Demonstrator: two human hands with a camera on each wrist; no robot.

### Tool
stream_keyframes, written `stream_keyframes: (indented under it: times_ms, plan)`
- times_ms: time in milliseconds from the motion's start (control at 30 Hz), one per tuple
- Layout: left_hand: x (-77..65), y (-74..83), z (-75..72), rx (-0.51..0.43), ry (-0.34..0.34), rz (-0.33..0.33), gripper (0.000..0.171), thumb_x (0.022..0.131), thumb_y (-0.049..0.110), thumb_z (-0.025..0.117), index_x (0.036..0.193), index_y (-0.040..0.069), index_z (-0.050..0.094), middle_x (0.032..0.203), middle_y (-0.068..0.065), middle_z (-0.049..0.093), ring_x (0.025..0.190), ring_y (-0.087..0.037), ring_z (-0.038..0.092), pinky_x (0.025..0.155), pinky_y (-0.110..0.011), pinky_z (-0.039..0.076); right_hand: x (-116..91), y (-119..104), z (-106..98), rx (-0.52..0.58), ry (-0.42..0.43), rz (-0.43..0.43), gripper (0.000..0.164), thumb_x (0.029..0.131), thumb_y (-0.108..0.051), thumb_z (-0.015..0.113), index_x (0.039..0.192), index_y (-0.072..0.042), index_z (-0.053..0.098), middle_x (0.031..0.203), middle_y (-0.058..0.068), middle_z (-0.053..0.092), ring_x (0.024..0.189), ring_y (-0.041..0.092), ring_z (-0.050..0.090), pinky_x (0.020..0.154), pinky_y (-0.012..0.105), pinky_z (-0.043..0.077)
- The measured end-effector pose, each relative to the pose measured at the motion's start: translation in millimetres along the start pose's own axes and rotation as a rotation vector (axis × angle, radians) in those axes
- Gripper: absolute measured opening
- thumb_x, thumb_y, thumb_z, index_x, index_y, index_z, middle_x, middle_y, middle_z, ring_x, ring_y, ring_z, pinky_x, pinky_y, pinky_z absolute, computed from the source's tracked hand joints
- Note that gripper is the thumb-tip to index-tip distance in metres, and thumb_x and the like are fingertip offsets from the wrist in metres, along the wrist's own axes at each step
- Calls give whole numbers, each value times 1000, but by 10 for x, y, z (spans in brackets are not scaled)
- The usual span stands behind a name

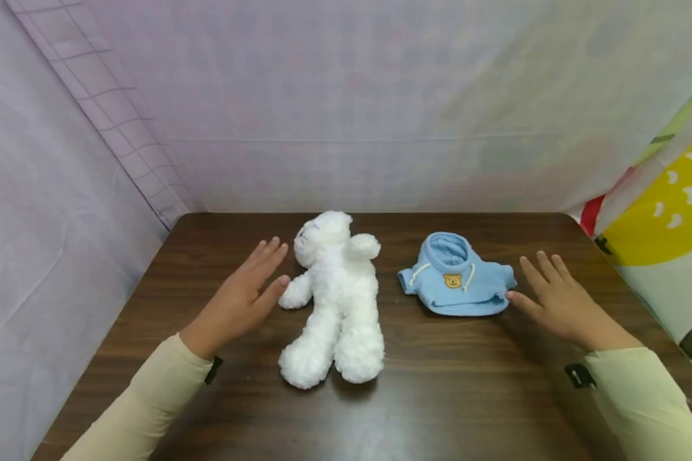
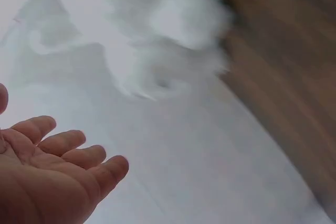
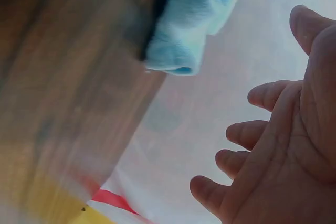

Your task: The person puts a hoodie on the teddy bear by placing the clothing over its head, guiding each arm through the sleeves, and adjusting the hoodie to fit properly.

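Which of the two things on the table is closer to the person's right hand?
The small blue hoodie: it lies close by the right hand, whereas the white plush toy lies farther off, next to the left hand.

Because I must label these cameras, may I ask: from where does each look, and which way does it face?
Head: worn on the head, looking forward and down at the white plush toy and blue hoodie; left hand, right hand and sleeves show.
Left wrist: on the left wrist, facing the blurred plush toy and table; only the left hand shows.
Right wrist: on the right wrist, facing the hoodie and table; only the right hand shows.
Head and right wrist share the hoodie.
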State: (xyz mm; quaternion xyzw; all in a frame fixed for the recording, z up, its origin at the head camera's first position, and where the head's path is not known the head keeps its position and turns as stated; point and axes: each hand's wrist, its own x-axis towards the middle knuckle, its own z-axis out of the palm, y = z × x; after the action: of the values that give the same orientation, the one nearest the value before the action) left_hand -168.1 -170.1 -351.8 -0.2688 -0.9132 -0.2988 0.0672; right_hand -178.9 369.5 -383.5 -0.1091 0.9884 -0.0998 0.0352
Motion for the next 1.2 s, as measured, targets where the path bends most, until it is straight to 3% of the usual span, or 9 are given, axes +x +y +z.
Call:
stream_keyframes:
  times_ms: [300,367,467,567,700,833,967,1100,1200]
  plan:
    - [536,883,-43,-157,-53,190,61,106,49,38,158,20,25,162,8,18,148,-6,11,118,-40,17,67,-194,-173,13,8,0,89,102,-56,45,155,7,10,155,38,-5,142,55,-12,104,76,5]
    - [662,1087,-38,-183,-70,214,62,106,51,37,158,22,23,162,10,16,148,-5,9,118,-40,18,91,-230,-194,11,1,-3,90,101,-57,45,155,7,10,156,37,-6,142,54,-12,104,76,4]
    - [868,1333,15,-247,-89,205,63,104,53,40,158,25,23,162,12,14,147,-3,10,115,-38,27,126,-265,-234,-7,-6,-5,91,101,-58,44,155,6,9,156,36,-8,142,53,-13,104,76,5]
    - [1109,1489,148,-332,-127,110,64,102,58,42,157,31,24,161,14,18,146,-5,18,113,-37,31,188,-306,-298,-40,2,-15,90,101,-58,44,156,6,10,156,37,-5,142,54,-11,103,77,7]
    - [1402,1600,429,-467,-205,-96,66,97,64,48,155,40,27,158,15,27,144,-11,29,113,-41,31,322,-384,-395,-70,-2,-28,91,100,-58,47,155,6,14,155,38,0,142,56,-6,104,76,9]
    - [1575,1644,755,-622,-230,-253,69,93,59,59,154,37,33,155,14,33,142,-15,33,111,-45,34,490,-440,-474,-64,-31,-63,89,100,-54,50,154,9,17,154,41,7,140,59,1,106,73,11]
    - [1666,1664,1054,-774,-189,-399,72,91,51,69,153,28,39,153,11,40,140,-17,37,109,-42,37,633,-455,-510,-41,-72,-85,87,100,-51,52,152,12,20,151,43,17,138,61,11,108,71,14]
    - [1730,1659,1284,-893,-94,-547,68,91,43,72,149,21,45,150,1,45,136,-21,43,106,-42,40,762,-444,-498,-3,-142,-66,93,99,-57,50,151,14,20,149,43,21,136,60,20,106,70,20]
    - [1800,1623,1456,-913,-6,-628,63,92,36,72,147,14,48,147,-5,48,132,-24,47,104,-41,42,835,-399,-462,26,-189,-41,96,98,-60,49,150,15,18,148,43,23,135,58,24,105,69,25]
